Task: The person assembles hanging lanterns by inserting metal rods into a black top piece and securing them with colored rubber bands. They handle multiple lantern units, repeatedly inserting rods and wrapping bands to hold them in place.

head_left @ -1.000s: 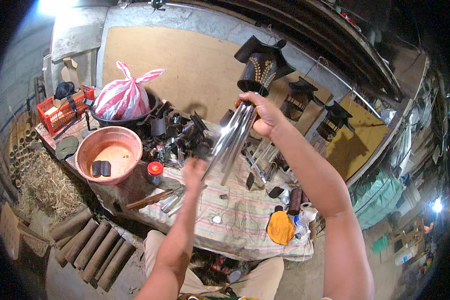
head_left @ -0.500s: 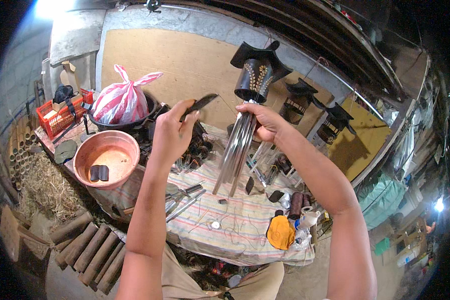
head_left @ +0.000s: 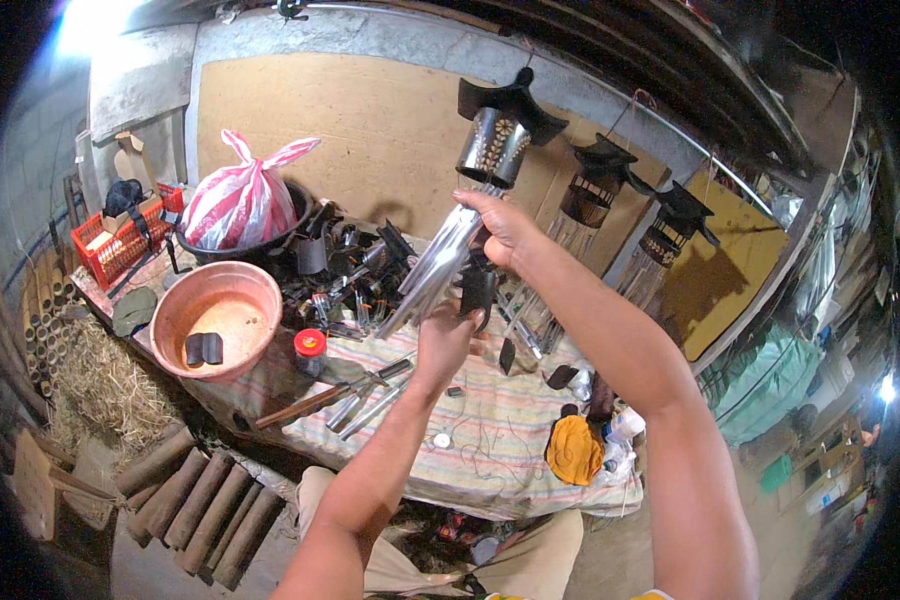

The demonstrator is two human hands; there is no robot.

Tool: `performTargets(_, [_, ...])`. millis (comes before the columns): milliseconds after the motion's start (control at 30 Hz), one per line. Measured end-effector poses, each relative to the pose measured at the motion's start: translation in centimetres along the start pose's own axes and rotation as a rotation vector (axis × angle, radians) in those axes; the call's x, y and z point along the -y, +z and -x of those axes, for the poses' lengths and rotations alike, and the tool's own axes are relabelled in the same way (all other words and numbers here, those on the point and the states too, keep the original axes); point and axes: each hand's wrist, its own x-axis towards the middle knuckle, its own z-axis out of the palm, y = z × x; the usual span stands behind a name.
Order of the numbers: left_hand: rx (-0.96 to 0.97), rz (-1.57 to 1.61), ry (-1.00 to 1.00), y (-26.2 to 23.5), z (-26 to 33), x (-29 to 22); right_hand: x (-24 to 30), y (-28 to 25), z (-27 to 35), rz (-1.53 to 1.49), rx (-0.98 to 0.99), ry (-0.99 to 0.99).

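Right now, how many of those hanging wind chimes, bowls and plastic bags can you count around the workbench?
Hanging wind chimes with dark tops: 3, the nearest held by its metal tubes in the right hand, then the middle one and the far one
Orange bowl: 1
Striped plastic bag: 1
Total: 5
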Motion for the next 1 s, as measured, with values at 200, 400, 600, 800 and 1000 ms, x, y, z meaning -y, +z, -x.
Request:
performTargets(200, [-0.088, -0.312, 0.138, 0.6, 1.3, -2.8, 0.3, -1.7, -0.3, 0.299, -0.052, -0.161])
performTargets(400, [-0.139, -0.418, 0.210, -1.0, -0.2, -6.1, 1.4, -2.4, 1.6, 0.289, 0.078, -0.104])
performTargets(600, [-0.274, -0.753, 0.556, -2.4, -1.8, -7.2, 1.6, -2.6, 1.6, 0.163, 0.245, -0.059])
performTargets(800, [0.021, -0.472, 0.260, -3.8, -3.5, -7.9, 1.5, -1.9, 2.1, 0.011, 0.250, -0.053])
performTargets(1000, [0.144, -0.352, 0.119, -4.3, -4.1, -8.6, 1.7, -1.8, 2.6, 0.000, 0.200, -0.002])
